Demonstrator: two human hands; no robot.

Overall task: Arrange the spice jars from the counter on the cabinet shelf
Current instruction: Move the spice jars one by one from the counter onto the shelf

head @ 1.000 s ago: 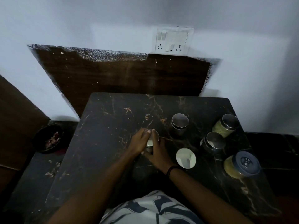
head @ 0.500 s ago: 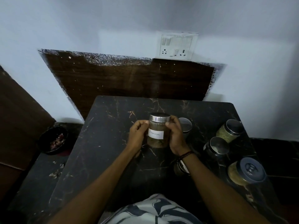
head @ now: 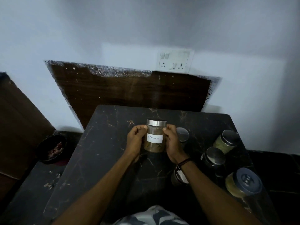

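Cinnamon jar (head: 155, 138) upright between both hands, left hand (head: 135, 140) and right hand (head: 172, 142) fingers curled round its sides, equally near.

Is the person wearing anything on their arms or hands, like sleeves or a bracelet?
Both forearms are bare, with no sleeves, and no gloves on the left hand or right hand. The right wrist has a thin dark band around it, like a thread bracelet. No rings show.
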